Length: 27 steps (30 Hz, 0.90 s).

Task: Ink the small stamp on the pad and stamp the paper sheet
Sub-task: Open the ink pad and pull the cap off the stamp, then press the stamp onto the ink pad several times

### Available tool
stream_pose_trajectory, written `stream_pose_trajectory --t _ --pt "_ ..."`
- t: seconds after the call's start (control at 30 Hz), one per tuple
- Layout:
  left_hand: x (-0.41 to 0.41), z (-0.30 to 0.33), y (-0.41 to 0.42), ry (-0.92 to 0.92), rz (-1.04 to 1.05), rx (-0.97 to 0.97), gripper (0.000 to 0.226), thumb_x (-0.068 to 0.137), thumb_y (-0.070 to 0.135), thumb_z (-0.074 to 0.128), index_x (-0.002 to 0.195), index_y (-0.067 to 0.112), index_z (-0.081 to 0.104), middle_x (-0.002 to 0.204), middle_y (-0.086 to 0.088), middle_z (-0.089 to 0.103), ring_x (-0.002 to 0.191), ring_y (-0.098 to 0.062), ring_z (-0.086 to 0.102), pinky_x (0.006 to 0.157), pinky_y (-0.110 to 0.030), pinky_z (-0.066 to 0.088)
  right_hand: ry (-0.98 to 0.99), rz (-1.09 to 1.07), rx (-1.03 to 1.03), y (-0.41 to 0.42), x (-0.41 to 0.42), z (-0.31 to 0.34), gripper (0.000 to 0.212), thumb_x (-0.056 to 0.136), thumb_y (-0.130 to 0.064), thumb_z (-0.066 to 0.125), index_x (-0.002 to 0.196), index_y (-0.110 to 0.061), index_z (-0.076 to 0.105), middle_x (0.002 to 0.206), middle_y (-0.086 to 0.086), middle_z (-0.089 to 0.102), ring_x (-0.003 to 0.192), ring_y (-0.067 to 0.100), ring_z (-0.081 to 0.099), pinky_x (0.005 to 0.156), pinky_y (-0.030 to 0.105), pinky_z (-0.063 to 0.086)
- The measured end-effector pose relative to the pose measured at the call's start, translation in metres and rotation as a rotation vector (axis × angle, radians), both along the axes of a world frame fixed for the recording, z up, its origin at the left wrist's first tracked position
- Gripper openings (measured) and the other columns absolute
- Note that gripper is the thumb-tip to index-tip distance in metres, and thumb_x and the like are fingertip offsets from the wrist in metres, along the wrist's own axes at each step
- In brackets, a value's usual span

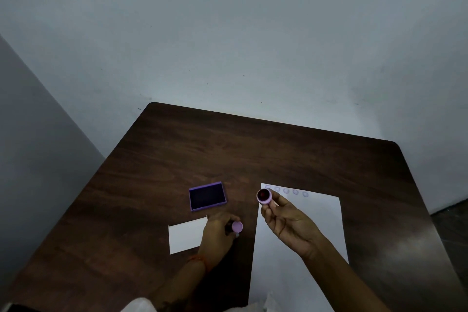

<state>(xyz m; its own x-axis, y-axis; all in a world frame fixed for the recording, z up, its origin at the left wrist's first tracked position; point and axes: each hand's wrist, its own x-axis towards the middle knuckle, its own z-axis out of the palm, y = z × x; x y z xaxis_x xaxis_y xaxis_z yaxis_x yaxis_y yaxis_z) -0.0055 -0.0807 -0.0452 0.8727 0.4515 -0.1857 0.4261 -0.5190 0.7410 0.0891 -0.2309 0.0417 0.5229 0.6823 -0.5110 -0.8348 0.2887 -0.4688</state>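
Observation:
My right hand [286, 223] pinches the small round pink stamp [264, 195] by its fingertips, with its dark red face turned up toward me, above the top left corner of the white paper sheet [304, 235]. Several faint round purple prints [286, 190] run along the sheet's far edge. The open purple ink pad [207, 196] lies to the left of the sheet, apart from both hands. My left hand [217, 238] rests low between pad and sheet, closed on a second small piece with a pink round end [237, 227] and a dark body; I cannot tell if it is the cap.
A small white card [186, 237] lies on the dark wooden table [253, 149], partly under my left hand. The table's far edge meets a pale wall, and its right edge drops to a dark floor. A pale sleeve shows at the bottom edge.

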Motion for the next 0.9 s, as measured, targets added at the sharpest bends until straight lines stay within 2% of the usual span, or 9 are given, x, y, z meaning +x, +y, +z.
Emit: stream_pose_trajectory --t 0.17,0.27,0.37,0.43,0.5,0.6,0.7,0.8,0.9 --pt "-0.002 0.011 0.008 -0.088 0.044 -0.046 0.029 0.079 0.018 0.071 0.106 0.022 0.063 0.114 0.003 0.064 0.105 -0.011 0.057 0.095 -0.026 0.047 -0.008 0.002 0.014 0.004 0.001 0.001 0.023 0.068 0.003 0.059 0.081 -0.005 0.077 0.090 0.016 0.076 0.077 0.022 0.074 0.058 0.025 0.061" --pt "-0.006 0.022 0.036 -0.198 0.159 0.108 0.037 0.076 0.016 0.072 0.111 0.024 0.061 0.118 0.002 0.060 0.112 -0.017 0.053 0.096 -0.029 0.043 -0.032 0.017 -0.041 0.007 0.004 -0.002 0.022 0.071 0.003 0.060 0.079 -0.007 0.077 0.087 0.013 0.077 0.076 0.019 0.074 0.058 0.023 0.060" --pt "-0.012 0.021 0.077 -0.177 0.227 0.243 0.054 0.073 0.021 0.075 0.123 0.022 0.054 0.135 -0.003 0.053 0.130 -0.026 0.040 0.106 -0.038 0.032 -0.075 0.034 -0.153 0.019 0.006 -0.009 0.024 0.085 0.005 0.054 0.087 -0.008 0.075 0.086 0.010 0.078 0.075 0.016 0.074 0.058 0.022 0.059" --pt "-0.018 0.014 0.099 -0.052 0.160 0.224 0.073 0.074 0.030 0.074 0.137 0.026 0.038 0.151 0.001 0.033 0.144 -0.024 0.014 0.116 -0.047 0.009 -0.138 0.071 -0.264 0.035 0.007 -0.012 0.023 0.086 0.005 0.054 0.095 -0.007 0.071 0.087 0.008 0.077 0.076 0.015 0.073 0.059 0.020 0.059" --pt "-0.020 0.004 0.114 0.040 0.094 0.178 0.086 0.073 0.040 0.072 0.143 0.027 0.023 0.157 0.003 0.016 0.145 -0.022 -0.003 0.115 -0.046 -0.006 -0.238 0.128 -0.372 0.055 0.009 -0.016 0.022 0.085 0.005 0.057 0.094 -0.010 0.070 0.094 0.008 0.074 0.085 0.016 0.070 0.062 0.019 0.059" --pt "-0.018 -0.006 0.127 0.135 0.008 0.114 0.097 0.072 0.050 0.070 0.145 0.029 0.011 0.158 0.003 0.007 0.144 -0.025 -0.011 0.115 -0.047 -0.012 -0.498 0.264 -0.564 0.092 0.009 -0.022 0.021 0.081 -0.002 0.066 0.098 -0.014 0.068 0.106 0.010 0.070 0.092 0.016 0.067 0.066 0.020 0.056" --pt "-0.016 -0.014 0.132 0.174 -0.055 0.109 0.095 0.074 0.054 0.065 0.146 0.030 0.008 0.159 0.003 0.002 0.143 -0.028 -0.016 0.114 -0.050 -0.015 -0.992 0.375 -0.768 0.125 0.005 -0.027 0.018 0.078 -0.013 0.071 0.096 -0.013 0.069 0.103 0.008 0.071 0.090 0.017 0.065 0.076 0.028 0.056" --pt "-0.018 -0.021 0.131 0.145 -0.061 0.169 0.088 0.077 0.053 0.063 0.145 0.034 0.010 0.159 0.003 0.000 0.142 -0.028 -0.018 0.113 -0.051 -0.016 -1.356 0.558 -0.793 0.146 0.001 -0.032 0.015 0.086 -0.013 0.061 0.096 -0.005 0.068 0.101 0.014 0.069 0.093 0.025 0.064 0.081 0.032 0.051" --pt "-0.019 -0.028 0.130 0.130 -0.063 0.246 0.084 0.078 0.056 0.060 0.143 0.039 0.009 0.158 0.004 0.000 0.142 -0.029 -0.018 0.112 -0.051 -0.015 -1.760 0.882 -0.817 0.154 -0.001 -0.039 0.024 0.092 -0.008 0.048 0.111 -0.001 0.060 0.117 0.018 0.060 0.109 0.029 0.055 0.090 0.031 0.042"
